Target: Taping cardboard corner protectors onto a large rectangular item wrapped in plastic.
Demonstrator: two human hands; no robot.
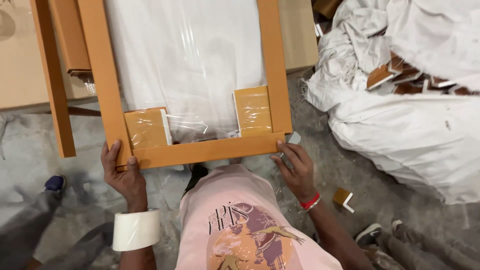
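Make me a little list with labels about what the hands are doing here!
Left hand: grips the orange wooden frame at its lower left corner
Right hand: fingertips on the frame's lower right corner
Left wrist: roll of tape worn like a bracelet
Inside frame: clear plastic wrap and two wrapped orange blocks
Floor, right: white sacks

The frame (pixel 202 151) is a warm orange-brown, plain and even. Behind it the wrap (pixel 187 55) is clear film over white, streaked with pale glare. Two corner blocks (pixel 146 128) look amber-yellow under the film, each edged white. The tape roll (pixel 136 230) is off-white. The shirt (pixel 250 225) is pale pink with a brown and orange print. The wristband (pixel 310 202) is red. The sacks (pixel 400 115) are white; the floor (pixel 30 145) looks mottled grey.
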